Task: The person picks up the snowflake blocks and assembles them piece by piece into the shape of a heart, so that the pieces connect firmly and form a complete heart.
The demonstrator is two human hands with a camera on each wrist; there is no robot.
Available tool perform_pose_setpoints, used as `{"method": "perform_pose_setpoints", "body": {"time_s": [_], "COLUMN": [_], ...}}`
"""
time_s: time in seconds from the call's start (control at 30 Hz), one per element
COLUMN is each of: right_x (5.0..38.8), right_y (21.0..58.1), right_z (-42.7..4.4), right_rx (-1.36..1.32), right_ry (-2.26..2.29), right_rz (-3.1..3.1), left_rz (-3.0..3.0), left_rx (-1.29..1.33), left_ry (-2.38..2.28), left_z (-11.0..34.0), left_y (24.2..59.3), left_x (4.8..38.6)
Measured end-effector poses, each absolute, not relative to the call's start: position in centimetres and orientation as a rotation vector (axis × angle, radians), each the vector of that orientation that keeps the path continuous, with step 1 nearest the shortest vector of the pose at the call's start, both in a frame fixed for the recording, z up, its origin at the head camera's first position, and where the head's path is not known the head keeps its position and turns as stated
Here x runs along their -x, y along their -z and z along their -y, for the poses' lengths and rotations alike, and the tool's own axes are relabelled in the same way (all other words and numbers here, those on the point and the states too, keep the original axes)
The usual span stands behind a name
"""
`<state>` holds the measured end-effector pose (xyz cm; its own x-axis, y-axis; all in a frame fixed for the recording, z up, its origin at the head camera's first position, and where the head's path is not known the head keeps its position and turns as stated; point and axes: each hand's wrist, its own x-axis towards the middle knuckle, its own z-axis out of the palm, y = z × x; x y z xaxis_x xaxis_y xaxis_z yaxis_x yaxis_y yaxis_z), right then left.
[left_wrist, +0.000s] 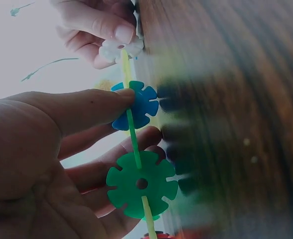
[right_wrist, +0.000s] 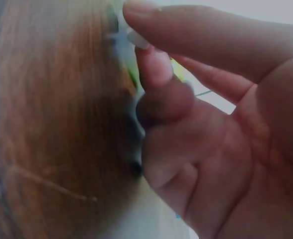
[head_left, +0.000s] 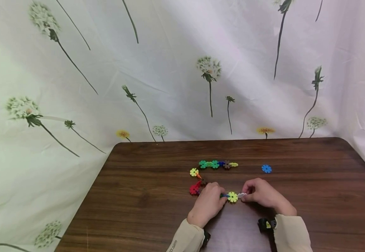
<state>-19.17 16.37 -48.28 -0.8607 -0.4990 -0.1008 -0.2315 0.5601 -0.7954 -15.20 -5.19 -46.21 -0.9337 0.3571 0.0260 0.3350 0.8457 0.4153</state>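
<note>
A chain of notched plastic snowflake discs runs across the table. My left hand (head_left: 209, 203) pinches a blue disc (left_wrist: 145, 103) between thumb and fingers, plainest in the left wrist view. Below that disc a green disc (left_wrist: 121, 186) hangs in the chain, joined by a thin green one seen edge-on. To the right of the blue disc is a yellow disc (head_left: 232, 197), with a white disc (head_left: 241, 195) touching it at the chain's end. My right hand (head_left: 262, 194) pinches the white disc between thumb and index finger. In the right wrist view the fingers mostly hide it.
The chain bends left through a red disc (head_left: 194, 189) and a yellow-green disc (head_left: 194, 172). Behind, a row with green discs (head_left: 215, 164) extends right. A loose blue disc (head_left: 266, 169) lies beyond my right hand. The brown wooden table (head_left: 138, 196) meets a flower-printed curtain (head_left: 176, 87).
</note>
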Motion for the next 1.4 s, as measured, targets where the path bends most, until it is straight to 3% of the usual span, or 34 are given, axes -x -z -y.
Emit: {"method": "perform_pose_setpoints", "body": {"time_s": [0.5, 1.4], "right_x": [18.99, 19.17], "right_y": [48.16, 48.54], "right_z": [-16.46, -16.05], "right_rx": [0.582, 0.653], "right_ry": [1.34, 1.19], "right_rz": [-2.318, -2.51], "left_rz": [-2.87, -2.925], "left_rx": [-0.53, -0.619], "left_ry": [-0.687, -0.69], "left_z": [5.53, 5.13], "left_y": [45.81, 46.33], "left_x": [15.54, 15.66]}}
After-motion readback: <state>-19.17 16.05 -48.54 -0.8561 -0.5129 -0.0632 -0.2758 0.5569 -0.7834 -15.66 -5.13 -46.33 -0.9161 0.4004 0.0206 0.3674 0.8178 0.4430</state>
